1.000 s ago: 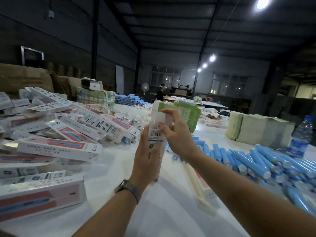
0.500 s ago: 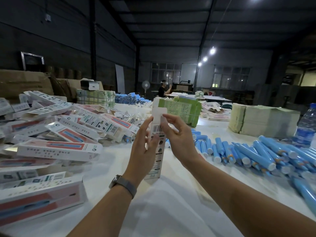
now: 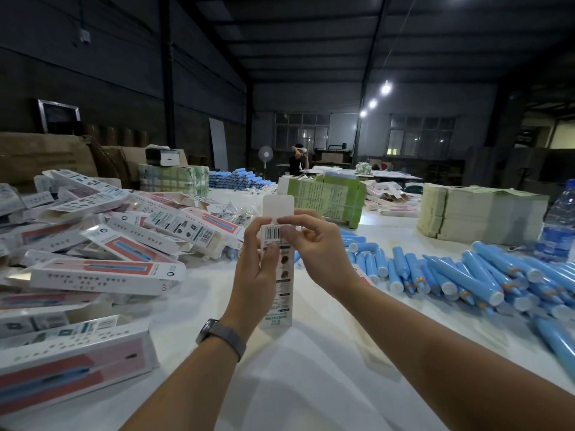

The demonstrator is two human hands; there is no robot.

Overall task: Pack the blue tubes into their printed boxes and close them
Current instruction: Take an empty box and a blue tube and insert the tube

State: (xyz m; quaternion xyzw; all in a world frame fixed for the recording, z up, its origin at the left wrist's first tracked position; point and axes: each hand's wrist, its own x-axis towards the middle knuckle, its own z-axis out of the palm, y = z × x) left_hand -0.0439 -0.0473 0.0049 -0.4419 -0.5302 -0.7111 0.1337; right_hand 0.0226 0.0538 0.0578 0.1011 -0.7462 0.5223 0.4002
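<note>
Near the middle of the frame, the left hand (image 3: 256, 272) grips a printed box (image 3: 277, 275) upright. The right hand (image 3: 314, 247) pinches its top, likely to fold the open flap (image 3: 278, 206) shut.

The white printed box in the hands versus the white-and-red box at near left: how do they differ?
The white printed box stands upright, gripped by the left hand and right hand; the white-and-red box lies flat on the table. The held box's top flap sticks up open; the lying box's near end looks closed. Both are long, narrow printed cartons.

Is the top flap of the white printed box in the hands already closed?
No, the top flap of the white printed box stands upright and open above both hands.
</note>
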